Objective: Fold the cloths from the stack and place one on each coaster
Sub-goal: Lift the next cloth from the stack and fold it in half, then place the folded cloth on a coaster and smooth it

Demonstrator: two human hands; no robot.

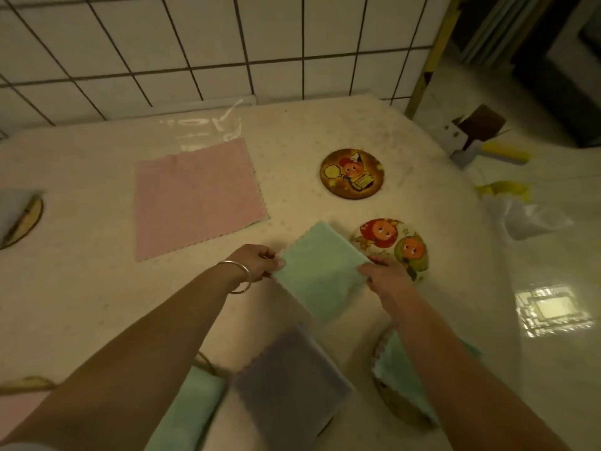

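Note:
A folded mint-green cloth (320, 268) lies at the table's middle, held at both sides: my left hand (257, 260) pinches its left edge, my right hand (385, 276) grips its right edge. Just right of it sits a round coaster with two cartoon faces (395, 240), partly under my right hand. A second picture coaster (352, 173) lies bare farther back. The stack, topped by a flat pink cloth (195, 196), lies at the left. Nearer me, a folded purple cloth (289, 382), a green cloth (192, 408) and another green cloth (395, 362) rest on coasters.
A clear plastic wrapper (208, 128) lies behind the pink cloth by the tiled wall (195, 43). A coaster with a grey cloth (19, 216) shows at the left edge. On the floor to the right are a plastic bag (523, 216) and a cardboard box (478, 131).

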